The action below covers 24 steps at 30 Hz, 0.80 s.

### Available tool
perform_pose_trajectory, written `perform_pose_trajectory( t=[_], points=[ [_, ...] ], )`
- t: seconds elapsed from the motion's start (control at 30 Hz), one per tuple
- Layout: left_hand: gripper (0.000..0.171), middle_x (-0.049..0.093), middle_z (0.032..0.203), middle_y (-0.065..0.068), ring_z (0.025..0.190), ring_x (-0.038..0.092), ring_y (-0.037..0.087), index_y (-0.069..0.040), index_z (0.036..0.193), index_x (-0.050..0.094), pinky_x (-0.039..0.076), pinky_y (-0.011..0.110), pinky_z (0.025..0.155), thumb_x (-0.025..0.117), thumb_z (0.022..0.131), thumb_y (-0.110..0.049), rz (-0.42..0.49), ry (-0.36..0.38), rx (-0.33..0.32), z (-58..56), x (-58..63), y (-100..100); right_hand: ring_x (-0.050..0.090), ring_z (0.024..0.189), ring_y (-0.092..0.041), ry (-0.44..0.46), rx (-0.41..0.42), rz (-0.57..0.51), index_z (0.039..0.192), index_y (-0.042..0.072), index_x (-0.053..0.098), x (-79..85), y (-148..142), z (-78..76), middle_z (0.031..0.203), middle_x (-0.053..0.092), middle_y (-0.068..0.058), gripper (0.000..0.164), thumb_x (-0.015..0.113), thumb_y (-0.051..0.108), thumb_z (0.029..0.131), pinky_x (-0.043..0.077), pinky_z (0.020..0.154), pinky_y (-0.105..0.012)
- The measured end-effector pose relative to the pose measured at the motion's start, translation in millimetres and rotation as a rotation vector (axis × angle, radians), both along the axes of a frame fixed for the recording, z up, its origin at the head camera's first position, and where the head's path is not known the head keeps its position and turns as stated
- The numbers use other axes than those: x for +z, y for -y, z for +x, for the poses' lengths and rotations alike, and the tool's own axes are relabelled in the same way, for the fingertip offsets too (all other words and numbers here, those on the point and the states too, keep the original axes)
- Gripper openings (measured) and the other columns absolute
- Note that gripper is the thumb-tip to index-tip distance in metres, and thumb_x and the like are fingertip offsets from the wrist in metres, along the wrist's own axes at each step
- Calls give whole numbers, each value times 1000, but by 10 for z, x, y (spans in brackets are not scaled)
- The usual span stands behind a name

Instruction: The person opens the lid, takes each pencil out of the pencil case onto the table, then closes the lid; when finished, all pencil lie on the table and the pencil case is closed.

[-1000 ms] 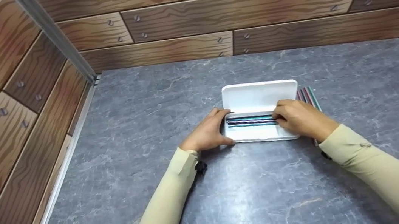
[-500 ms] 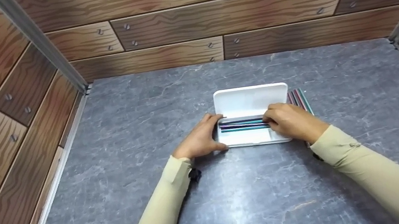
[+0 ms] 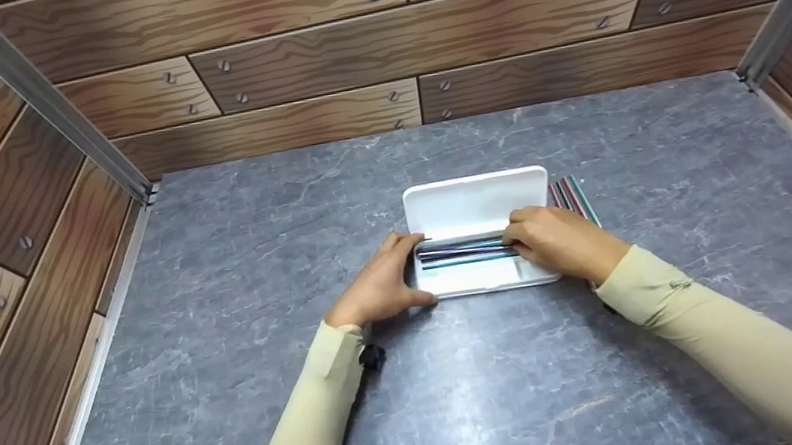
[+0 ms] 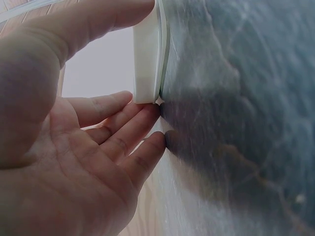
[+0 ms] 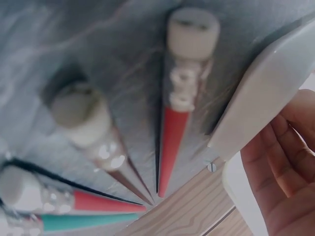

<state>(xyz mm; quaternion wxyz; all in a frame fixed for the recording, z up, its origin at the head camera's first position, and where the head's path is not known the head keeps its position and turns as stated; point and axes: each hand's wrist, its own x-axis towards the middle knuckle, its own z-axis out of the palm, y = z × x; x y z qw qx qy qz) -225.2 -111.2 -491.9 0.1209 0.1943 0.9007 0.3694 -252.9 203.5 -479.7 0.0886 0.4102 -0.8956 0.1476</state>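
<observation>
An open white pencil case (image 3: 480, 279) lies on the table, its lid (image 3: 477, 205) raised at the back. Several dark and teal pencils (image 3: 456, 253) lie lengthwise inside. My left hand (image 3: 381, 285) holds the case's left end, thumb at the front corner and fingers at the back. In the left wrist view, the case's end (image 4: 146, 64) sits between thumb and fingertips. Reaching into the right part of the case, my right hand (image 3: 557, 240) pinches at the pencils' right ends; its fingertips are partly hidden. The right wrist view shows those fingers (image 5: 268, 167) curled over the case wall (image 5: 266, 88).
Right of the case, several more pencils (image 3: 574, 194) lie side by side, partly under my right forearm. Up close, they are red, teal and dark with white erasers (image 5: 193, 34). Wood-patterned walls (image 3: 301, 68) border the grey marbled table (image 3: 274, 215) at the back and sides.
The head view has shifted, so everything appears further left. The pencils in the case have shifted slightly under my right fingers. My left hand keeps its place at the case's end.
</observation>
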Motion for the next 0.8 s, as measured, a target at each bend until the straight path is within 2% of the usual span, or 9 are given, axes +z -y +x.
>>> perform_pose_trajectory(
  t=[0.27, 0.53, 0.8],
  points=[
    [101, 54, 159, 16, 146, 58, 34, -6, 168, 47, 45, 50, 132, 98, 82, -15, -4, 3, 4, 0, 2, 0, 72, 79, -28, 42, 1, -20, 95, 1, 82, -24, -21, -51, 89, 75, -11, 12, 77, -7, 88, 64, 74, -48],
    [100, 54, 160, 17, 147, 56, 34, -6, 168, 46, 44, 51, 133, 98, 83, -15, -10, 15, 14, 5, 4, -11, 69, 79, -23, 85, -31, -43, 95, 2, 79, -53, -54, -83, 90, 74, -10, 14, 76, -7, 85, 63, 74, -45],
    [100, 54, 159, 16, 146, 57, 33, -5, 169, 45, 46, 50, 130, 97, 84, -16, -24, 8, 10, 1, -3, -13, 65, 79, -17, 138, -38, -147, 97, 4, 79, -56, -65, -79, 89, 75, -9, 14, 79, -4, 85, 59, 72, -36]
  ],
)
